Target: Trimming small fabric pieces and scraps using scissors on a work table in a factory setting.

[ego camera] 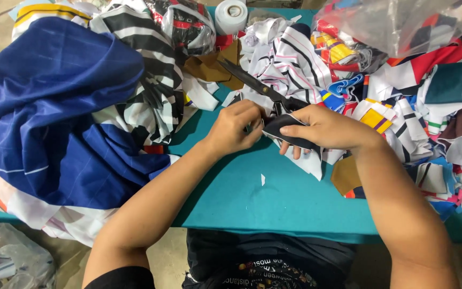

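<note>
Gripping a dark scrap of cloth (286,128) between thumb and curled fingers, your right hand (324,128) holds it just above the teal table (274,198), while your left hand (236,128) pinches the scrap's other edge shut. Black scissors (252,83) lie with their handles just behind your hands, blades pointing away over a brown cloth piece (209,67). A big blue sheet (54,112) is bunched at your left, and colourful offcuts (429,107) are piled at your right.
</note>
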